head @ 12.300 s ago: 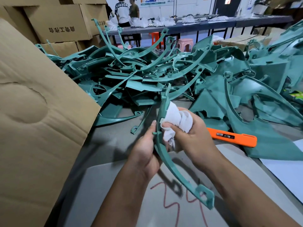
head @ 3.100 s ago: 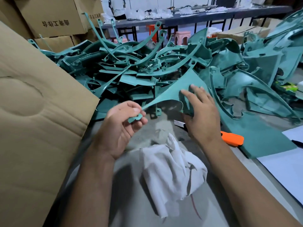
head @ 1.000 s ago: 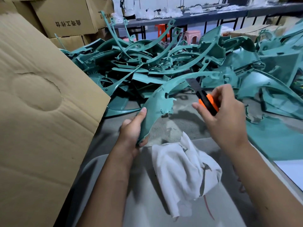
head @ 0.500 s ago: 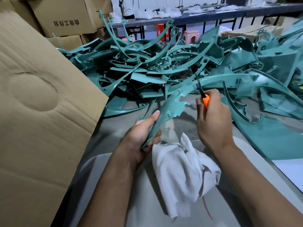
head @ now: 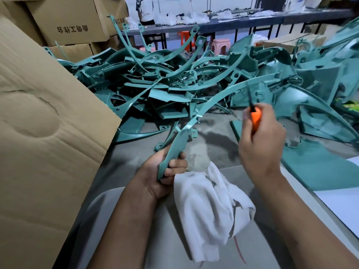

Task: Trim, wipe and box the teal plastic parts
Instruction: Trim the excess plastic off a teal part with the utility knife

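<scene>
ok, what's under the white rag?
The rag lies on the grey table; a red mark shows at its lower edge. Whatever else lies beneath is covered.

Held part: long curved teal plastic strip [head: 211, 102], lower end gripped, rising up and right above the white crumpled cloth [head: 209, 206].
Knife: orange-handled utility knife [head: 255, 116], blade up, right of the strip.
Pile: tangled teal plastic parts [head: 165, 82] behind the cloth.
</scene>
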Available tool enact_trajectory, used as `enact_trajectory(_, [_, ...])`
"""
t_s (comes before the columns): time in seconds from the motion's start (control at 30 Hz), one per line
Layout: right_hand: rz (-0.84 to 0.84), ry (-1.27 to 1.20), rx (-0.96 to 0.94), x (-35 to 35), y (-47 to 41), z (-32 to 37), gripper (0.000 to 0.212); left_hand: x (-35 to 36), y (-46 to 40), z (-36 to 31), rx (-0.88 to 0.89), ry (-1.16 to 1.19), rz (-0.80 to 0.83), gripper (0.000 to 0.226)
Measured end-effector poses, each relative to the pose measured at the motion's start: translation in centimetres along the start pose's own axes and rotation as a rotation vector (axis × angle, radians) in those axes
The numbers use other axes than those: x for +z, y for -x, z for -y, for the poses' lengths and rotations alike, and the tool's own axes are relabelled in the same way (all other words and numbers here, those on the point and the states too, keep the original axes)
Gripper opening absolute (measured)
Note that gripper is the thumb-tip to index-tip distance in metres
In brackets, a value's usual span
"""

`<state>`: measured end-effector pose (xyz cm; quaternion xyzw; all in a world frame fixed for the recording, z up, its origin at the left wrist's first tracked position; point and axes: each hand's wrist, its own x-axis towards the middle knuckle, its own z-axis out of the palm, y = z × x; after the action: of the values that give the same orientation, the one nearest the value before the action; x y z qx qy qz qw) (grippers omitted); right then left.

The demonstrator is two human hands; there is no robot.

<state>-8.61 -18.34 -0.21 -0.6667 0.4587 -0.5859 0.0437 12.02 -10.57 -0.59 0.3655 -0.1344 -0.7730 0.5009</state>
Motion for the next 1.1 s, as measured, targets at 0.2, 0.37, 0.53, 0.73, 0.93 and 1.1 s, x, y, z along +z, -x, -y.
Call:
enact_trajectory(0.2, [-0.09,0.088,0.167,-0.5,-1.2,-2.3,0.017,0.1,0.3,0.1,-0.01,0.04,0.035,0.017])
enact_trajectory(0.37, [-0.065,0.122,0.137,-0.2,-1.2,-2.4,0.017,-0.1,0.3,0.0,-0.033,0.009,0.023,0.017])
enact_trajectory(0.53, [0.026,0.149,0.111,0.0,-1.1,-2.4,0.019,0.0,-0.1,0.1,-0.054,-0.142,-0.063,0.031])
enact_trajectory(0.73, [0.169,0.088,0.11,0.0,-1.0,-1.6,0.016,-0.2,-0.1,-0.1,-0.082,-0.091,-0.063,0.039])
enact_trajectory(0.93, [0.722,0.168,0.026,0.5,1.0,0.0,0.031,2.0,0.1,1.6,-0.046,-0.405,-0.052,0.018])
enact_trajectory(1.1, [0.502,0.074,-0.073,1.2,0.5,-0.2,0.012,1.9,0.5,1.0,-0.071,-0.144,0.157,0.016])
